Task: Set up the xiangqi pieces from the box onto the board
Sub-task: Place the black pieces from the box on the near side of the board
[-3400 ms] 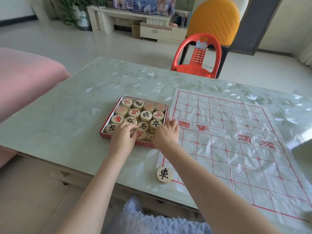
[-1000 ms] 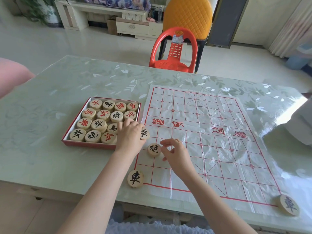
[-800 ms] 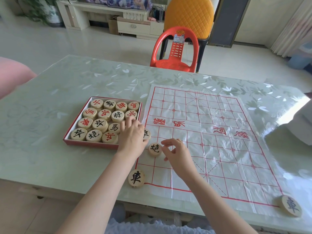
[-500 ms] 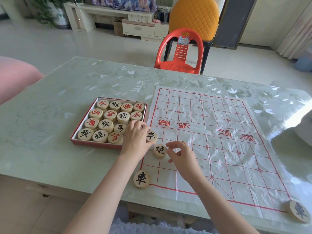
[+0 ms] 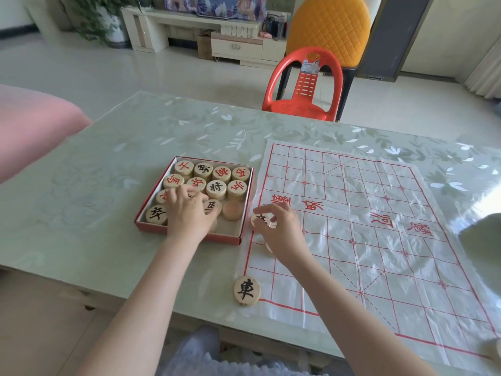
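A red-rimmed box (image 5: 247, 204) on the table holds several round wooden xiangqi pieces with red and black characters. My left hand (image 5: 187, 215) is inside the box, its fingers curled over the middle pieces; any grip is hidden. The plastic board (image 5: 379, 226) with a red grid lies to the right of the box. At its left edge my right hand (image 5: 282, 232) pinches a black-marked piece (image 5: 259, 221). Another piece (image 5: 269, 250) peeks out from under that hand. A black chariot piece (image 5: 246, 291) lies at the board's near left corner.
A red plastic chair (image 5: 303, 88) stands at the table's far side, with a yellow chair (image 5: 328, 25) behind it. A pink cushion (image 5: 32, 126) is at the left. A pale object (image 5: 485, 234) overlaps the board's right edge. The table's near edge runs just below the chariot piece.
My left hand has left the black-marked piece at the board's edge and moved back into the box. My right hand has shifted from the cannon piece up to that piece.
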